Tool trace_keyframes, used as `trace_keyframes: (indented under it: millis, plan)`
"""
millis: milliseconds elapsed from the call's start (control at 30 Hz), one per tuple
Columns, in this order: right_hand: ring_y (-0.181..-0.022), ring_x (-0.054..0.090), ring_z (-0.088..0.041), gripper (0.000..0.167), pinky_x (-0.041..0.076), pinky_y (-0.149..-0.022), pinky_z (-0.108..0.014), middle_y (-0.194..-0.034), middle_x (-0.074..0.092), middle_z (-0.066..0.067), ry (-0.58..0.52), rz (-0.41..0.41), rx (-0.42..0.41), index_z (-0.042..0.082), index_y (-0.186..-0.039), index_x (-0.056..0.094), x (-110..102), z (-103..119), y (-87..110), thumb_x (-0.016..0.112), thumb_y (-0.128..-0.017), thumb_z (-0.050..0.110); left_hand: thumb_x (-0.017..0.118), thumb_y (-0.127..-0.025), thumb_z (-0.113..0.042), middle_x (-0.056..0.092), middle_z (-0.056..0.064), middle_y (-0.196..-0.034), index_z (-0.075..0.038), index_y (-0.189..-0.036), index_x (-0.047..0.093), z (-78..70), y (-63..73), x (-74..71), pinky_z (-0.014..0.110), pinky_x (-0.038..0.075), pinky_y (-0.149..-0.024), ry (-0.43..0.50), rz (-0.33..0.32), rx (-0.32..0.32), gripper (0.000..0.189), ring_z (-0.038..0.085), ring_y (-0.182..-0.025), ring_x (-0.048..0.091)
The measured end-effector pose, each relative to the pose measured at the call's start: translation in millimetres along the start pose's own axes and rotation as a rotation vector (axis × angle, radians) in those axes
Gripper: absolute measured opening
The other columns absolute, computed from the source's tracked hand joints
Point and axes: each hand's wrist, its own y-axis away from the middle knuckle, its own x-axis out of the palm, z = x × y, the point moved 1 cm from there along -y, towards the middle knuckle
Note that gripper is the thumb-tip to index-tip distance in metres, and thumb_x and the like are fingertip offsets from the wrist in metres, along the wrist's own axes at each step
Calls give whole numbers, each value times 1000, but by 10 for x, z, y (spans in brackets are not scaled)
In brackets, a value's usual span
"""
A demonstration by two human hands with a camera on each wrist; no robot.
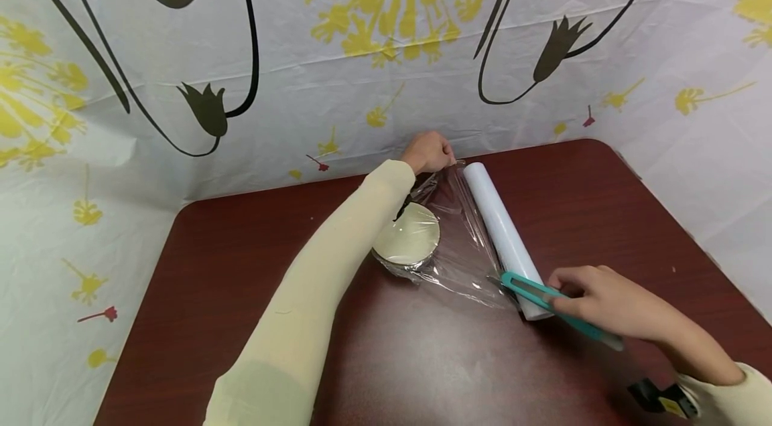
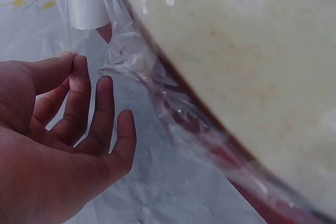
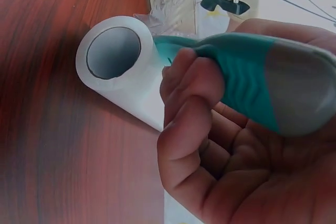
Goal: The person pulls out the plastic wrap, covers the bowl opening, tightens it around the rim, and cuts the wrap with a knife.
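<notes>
A round pale bowl stands on the table under a sheet of clear plastic wrap. The sheet stretches right to a white roll lying at a slant. At the far end of the roll my left hand pinches the wrap's edge between thumb and index finger; its other fingers are spread in the left wrist view. My right hand grips a teal and grey utility knife near the roll's close end. The knife crosses above the roll, its blade at the wrap beside it. The right wrist view shows the roll's hollow core.
The dark red wooden table ends at a patterned cloth wall just behind my left hand. A small black device sits at the right sleeve. My left sleeve covers part of the table and the bowl's left edge.
</notes>
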Motion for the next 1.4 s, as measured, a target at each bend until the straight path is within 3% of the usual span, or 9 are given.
trace_keyframes:
  millis: [667, 1133, 1400]
  plan:
    - [-68, 52, -4, 16, 39, -55, -26, -72, 56, 17, -73, 38, -27, 20, -97, 69, -63, -129, 180, 65, -107, 9, 66, -110, -22, 81, -1, -121, -12, -112, 86, 5, -33, -1, 23, 53, -92, -17, 3, 7, 23, 17, -113, 70]
    - [-70, 52, -2, 20, 38, -53, -25, -73, 54, 20, -125, 89, -76, 24, -96, 69, -16, -183, 316, 67, -105, 7, 64, -110, -19, 81, 0, -118, -11, -112, 86, -10, 27, -63, 22, 53, -92, -26, -17, 17, 24, 18, -112, 69]
    - [-70, 52, -1, 22, 38, -52, -24, -72, 53, 21, -109, 73, -81, 25, -94, 69, -3, -191, 364, 68, -103, 5, 68, -107, -21, 81, 4, -117, -7, -112, 87, -23, 61, -81, 21, 52, -91, 79, -12, 31, 23, 21, -112, 69]
